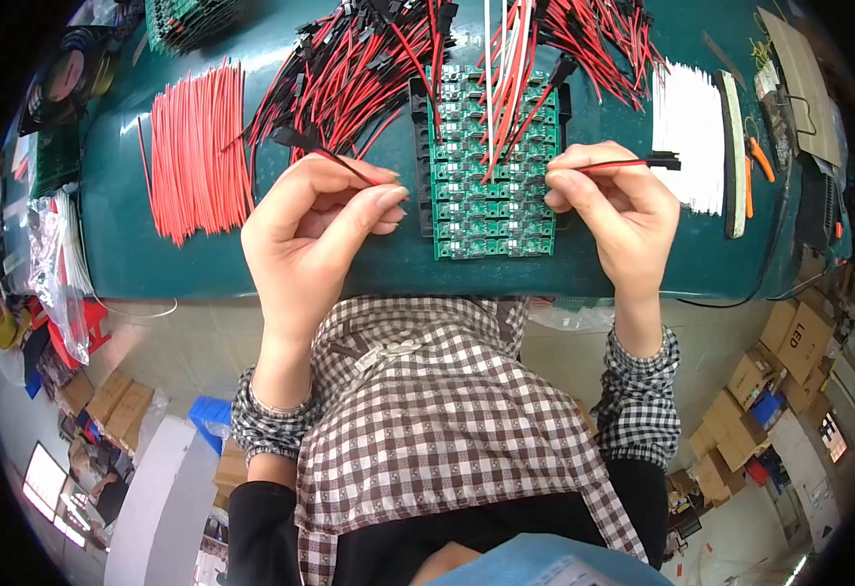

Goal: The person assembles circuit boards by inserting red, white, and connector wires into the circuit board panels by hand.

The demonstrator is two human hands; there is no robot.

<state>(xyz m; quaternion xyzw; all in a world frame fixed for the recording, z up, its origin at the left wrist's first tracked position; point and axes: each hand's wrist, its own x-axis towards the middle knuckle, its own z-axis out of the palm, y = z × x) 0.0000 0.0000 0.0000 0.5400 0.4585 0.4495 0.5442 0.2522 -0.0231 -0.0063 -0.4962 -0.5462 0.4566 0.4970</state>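
Between my hands lies a panel of green circuit boards point(494, 220) with small parts in rows, set on a black holder point(421, 156). Red and white wires point(506, 88) stand across its upper part. My left hand point(325, 220), just left of the panel, pinches a red-and-black wire lead point(335, 164) whose black connector points up and left. At the panel's right edge, my right hand point(623, 200) pinches another red-and-black wire lead point(613, 164), its black connector pointing right. The wire ends at my fingertips are too small to make out.
A bundle of red wires point(198, 151) lies at left, a stack of white wires point(689, 137) at right. Black-and-red connector leads point(349, 78) are heaped at the back. Orange-handled pliers point(760, 161) lie far right on the green table point(203, 278). Cardboard boxes point(730, 430) stand on the floor.
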